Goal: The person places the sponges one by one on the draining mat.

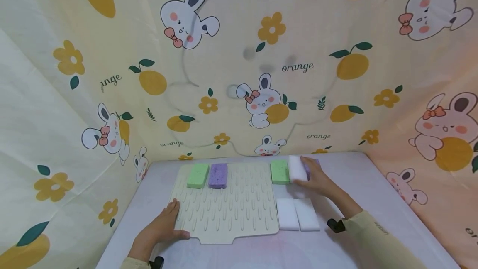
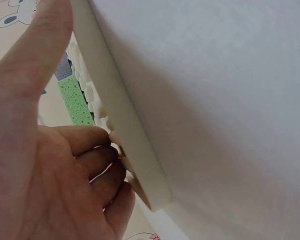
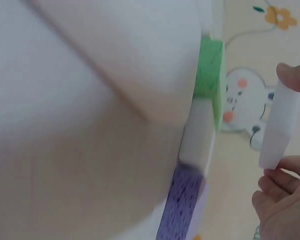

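Note:
My right hand (image 1: 315,177) pinches a white sponge block (image 3: 280,127) between thumb and fingers, above the table's back right. Below it in the right wrist view stand a green sponge (image 3: 209,70), another white block (image 3: 196,135) and a purple sponge (image 3: 180,205) in a row. In the head view, the held block and hand partly hide this row. My left hand (image 1: 158,225) holds the front left corner of a cream ridged draining mat (image 1: 246,206), fingers along its left edge, thumb at its front edge. A green sponge (image 1: 198,176) and a purple sponge (image 1: 218,176) lie on it.
Two white blocks, one on the left (image 1: 287,214) and one on the right (image 1: 308,215), lie side by side against the mat's right edge. A patterned curtain (image 1: 231,53) hangs behind and beside the white table (image 1: 261,256).

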Demonstrator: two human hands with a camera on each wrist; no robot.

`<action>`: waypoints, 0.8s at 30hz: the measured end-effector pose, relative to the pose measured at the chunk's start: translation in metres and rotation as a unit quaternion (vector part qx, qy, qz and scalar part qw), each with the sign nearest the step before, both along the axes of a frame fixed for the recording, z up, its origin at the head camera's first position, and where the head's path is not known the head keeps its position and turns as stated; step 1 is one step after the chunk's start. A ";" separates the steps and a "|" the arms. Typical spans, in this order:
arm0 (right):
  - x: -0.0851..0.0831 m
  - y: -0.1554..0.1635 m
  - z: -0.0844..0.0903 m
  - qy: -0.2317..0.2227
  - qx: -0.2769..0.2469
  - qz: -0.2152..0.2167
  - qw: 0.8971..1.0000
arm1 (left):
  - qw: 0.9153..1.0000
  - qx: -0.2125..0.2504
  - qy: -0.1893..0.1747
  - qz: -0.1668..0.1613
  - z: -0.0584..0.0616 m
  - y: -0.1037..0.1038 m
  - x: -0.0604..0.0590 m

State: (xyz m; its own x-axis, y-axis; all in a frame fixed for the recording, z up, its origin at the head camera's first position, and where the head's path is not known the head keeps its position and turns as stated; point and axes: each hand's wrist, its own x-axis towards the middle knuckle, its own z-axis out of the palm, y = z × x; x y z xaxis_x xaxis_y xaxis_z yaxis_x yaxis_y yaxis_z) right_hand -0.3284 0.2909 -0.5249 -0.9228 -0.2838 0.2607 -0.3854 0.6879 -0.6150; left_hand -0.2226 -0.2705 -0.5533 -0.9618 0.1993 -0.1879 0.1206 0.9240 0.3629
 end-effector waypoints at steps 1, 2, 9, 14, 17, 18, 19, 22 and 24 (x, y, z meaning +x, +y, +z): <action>0.000 -0.003 0.000 0.002 0.001 -0.001 1.000 | 1.000 0.000 0.000 0.001 0.000 0.000 0.000; 0.000 -0.007 0.000 0.001 0.000 -0.002 1.000 | 1.000 0.000 0.000 0.001 -0.001 0.000 0.000; 0.000 -0.030 -0.003 -0.028 0.005 -0.023 0.999 | 1.000 0.001 -0.002 0.002 -0.001 -0.001 0.001; 0.001 -0.044 -0.005 -0.042 0.003 -0.020 0.999 | 1.000 -0.004 -0.004 0.002 0.001 0.000 0.001; 0.002 -0.052 -0.005 -0.042 0.005 -0.017 0.999 | 1.000 -0.003 -0.004 0.000 0.002 0.000 0.001; 0.002 -0.054 -0.004 -0.042 0.005 -0.015 0.999 | 1.000 -0.002 -0.004 0.000 0.002 0.001 0.001; 0.002 -0.057 -0.004 -0.045 0.003 -0.015 0.999 | 1.000 0.000 -0.004 -0.001 0.002 0.001 0.001; 0.001 -0.065 -0.004 -0.046 0.001 -0.012 0.999 | 1.000 0.005 -0.005 -0.002 0.003 0.001 0.001; 0.001 -0.071 -0.004 -0.049 -0.005 -0.009 0.999 | 1.000 0.007 -0.006 -0.002 0.004 0.001 0.001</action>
